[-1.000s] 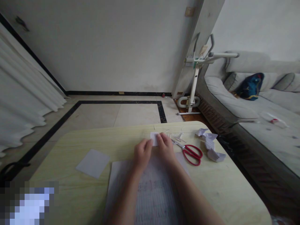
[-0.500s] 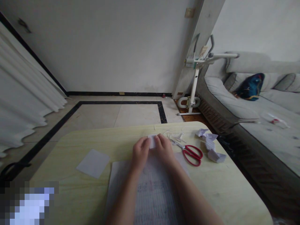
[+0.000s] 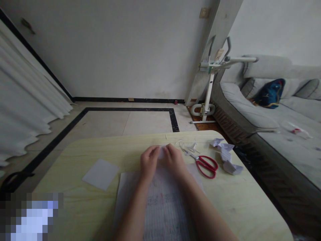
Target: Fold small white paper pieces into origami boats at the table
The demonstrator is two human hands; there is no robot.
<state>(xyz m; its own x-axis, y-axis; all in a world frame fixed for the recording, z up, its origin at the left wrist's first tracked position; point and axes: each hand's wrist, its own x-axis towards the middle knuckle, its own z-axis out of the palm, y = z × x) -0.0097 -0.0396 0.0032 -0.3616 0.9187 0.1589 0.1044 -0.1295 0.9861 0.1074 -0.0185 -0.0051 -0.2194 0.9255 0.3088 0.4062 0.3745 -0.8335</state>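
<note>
Between my two hands is a small piece of white paper (image 3: 162, 153), mostly covered by the fingers. My left hand (image 3: 149, 163) is closed on its left side. From the right, my right hand (image 3: 173, 160) pinches the same piece. Both hands are above the far end of a large written-on sheet (image 3: 165, 204) that lies under my forearms. Just right of my right hand lie red-handled scissors (image 3: 207, 166), blades pointing toward several thin paper scraps (image 3: 192, 146). A square of white paper (image 3: 100, 174) lies flat to the left.
Several folded white paper pieces (image 3: 225, 155) lie in a row near the right edge of the wooden table (image 3: 240, 204). Beyond the table are a grey sofa (image 3: 253, 113) and a white exercise machine (image 3: 208, 90). A pale curtain (image 3: 27, 100) hangs at left.
Both hands keep their grip on the small paper, and less of it shows between the fingers now. The view has shifted slightly; the scissors and other papers stay in place.
</note>
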